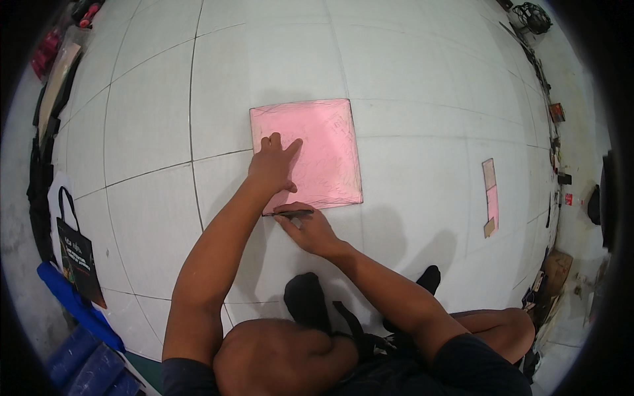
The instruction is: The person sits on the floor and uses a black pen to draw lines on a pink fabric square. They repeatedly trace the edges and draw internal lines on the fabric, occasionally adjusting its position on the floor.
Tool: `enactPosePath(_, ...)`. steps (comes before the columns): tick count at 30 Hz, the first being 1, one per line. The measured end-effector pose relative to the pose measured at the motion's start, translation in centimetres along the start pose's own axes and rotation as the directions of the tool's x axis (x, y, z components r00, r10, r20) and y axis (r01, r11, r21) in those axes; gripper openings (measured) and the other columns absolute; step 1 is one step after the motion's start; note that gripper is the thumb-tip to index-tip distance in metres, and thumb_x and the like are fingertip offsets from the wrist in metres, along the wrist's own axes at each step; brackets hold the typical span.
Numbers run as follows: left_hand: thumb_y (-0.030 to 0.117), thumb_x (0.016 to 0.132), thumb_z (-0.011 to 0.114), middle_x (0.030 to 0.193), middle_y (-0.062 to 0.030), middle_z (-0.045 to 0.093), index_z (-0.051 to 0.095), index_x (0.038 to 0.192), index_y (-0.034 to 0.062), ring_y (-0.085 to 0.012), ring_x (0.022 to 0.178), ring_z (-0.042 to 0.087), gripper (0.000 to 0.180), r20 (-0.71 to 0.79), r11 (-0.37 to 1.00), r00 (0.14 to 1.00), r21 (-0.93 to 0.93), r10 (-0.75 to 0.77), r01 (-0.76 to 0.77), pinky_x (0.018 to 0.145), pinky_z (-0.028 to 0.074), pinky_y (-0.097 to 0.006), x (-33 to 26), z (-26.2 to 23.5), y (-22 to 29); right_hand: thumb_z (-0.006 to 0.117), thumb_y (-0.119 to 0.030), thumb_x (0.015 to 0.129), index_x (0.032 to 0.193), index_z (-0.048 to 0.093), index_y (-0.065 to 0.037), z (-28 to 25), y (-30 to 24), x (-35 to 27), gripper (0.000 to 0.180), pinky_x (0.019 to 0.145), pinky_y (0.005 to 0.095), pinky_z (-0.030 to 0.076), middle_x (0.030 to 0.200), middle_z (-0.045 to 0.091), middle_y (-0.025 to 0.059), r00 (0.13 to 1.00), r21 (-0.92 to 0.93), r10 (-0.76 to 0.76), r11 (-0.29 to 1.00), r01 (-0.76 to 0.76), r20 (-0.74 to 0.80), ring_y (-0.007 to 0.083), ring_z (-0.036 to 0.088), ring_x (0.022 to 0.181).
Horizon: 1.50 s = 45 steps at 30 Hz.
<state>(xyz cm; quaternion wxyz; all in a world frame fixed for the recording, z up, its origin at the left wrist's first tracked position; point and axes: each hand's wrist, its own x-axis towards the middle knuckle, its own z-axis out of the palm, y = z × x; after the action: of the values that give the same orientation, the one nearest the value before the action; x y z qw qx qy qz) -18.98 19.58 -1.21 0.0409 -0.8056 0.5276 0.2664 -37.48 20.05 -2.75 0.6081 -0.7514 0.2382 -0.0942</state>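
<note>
Dark lines [300, 104] already edge your pink sheet [327, 155] on the floor [416, 79], what remains being unclear, as your left hand [272, 166] spreads over it and your right hand [314, 231] pinches a slim dark tool [295, 212] by its near-left corner.

A white floor [422, 79] of large tiles with dark joint lines carries a flat, square pink sheet [327, 155] with dark-scrawled edges. Well apart to its right lies a narrow pink strip [492, 201], a small brown piece [489, 228] at its near end.
</note>
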Motion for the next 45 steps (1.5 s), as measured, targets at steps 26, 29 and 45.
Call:
enactPosePath(26, 0.035, 0.057, 0.099, 0.141, -0.0204, 0.043, 0.037, 0.156, 0.0252, -0.0403, 0.132, 0.046, 0.116, -0.015, 1.000, 1.000, 0.023, -0.008, 0.008, 0.101, 0.055, -0.047, 0.1, 0.0, 0.2, 0.070, -0.017, 0.096, 0.108, 0.075, -0.001, -5.6, 2.0, -2.5, 0.021, 0.085, 0.0386, 0.056, 0.104, 0.076, 0.0153, 0.993, -0.213, 0.048, 0.975, -0.070, -0.104, 0.0321, 0.072, 0.095)
enactPosePath(29, 0.035, 0.058, 0.098, 0.141, -0.0209, 0.043, 0.036, 0.156, 0.0251, -0.0407, 0.131, 0.046, 0.117, -0.006, 1.000, 1.000, 0.017, -0.004, 0.004, 0.101, 0.054, -0.047, 0.0, -0.1, 0.2, 0.069, -0.018, 0.097, 0.110, 0.075, -0.001, -9.4, 2.6, -4.6, 0.022, 0.083, 0.0369, 0.057, 0.106, 0.076, 0.0147, 0.973, -0.337, 0.121, 0.924, -0.182, -0.194, 0.0299, 0.073, 0.094)
enactPosePath(45, 0.031, 0.058, 0.098, 0.138, -0.0182, 0.044, 0.037, 0.156, 0.0261, -0.0391, 0.128, 0.049, 0.115, 0.029, 0.999, 0.999, 0.027, -0.031, 0.030, 0.099, 0.057, -0.045, 0.0, -0.8, 0.6, 0.061, -0.019, 0.101, 0.111, 0.070, 0.005, -11.5, 4.6, -7.3, 0.027, 0.082, 0.0399, 0.059, 0.104, 0.075, 0.0215, 0.828, -0.160, 0.240, 0.918, -0.364, -0.507, 0.0351, 0.075, 0.095)
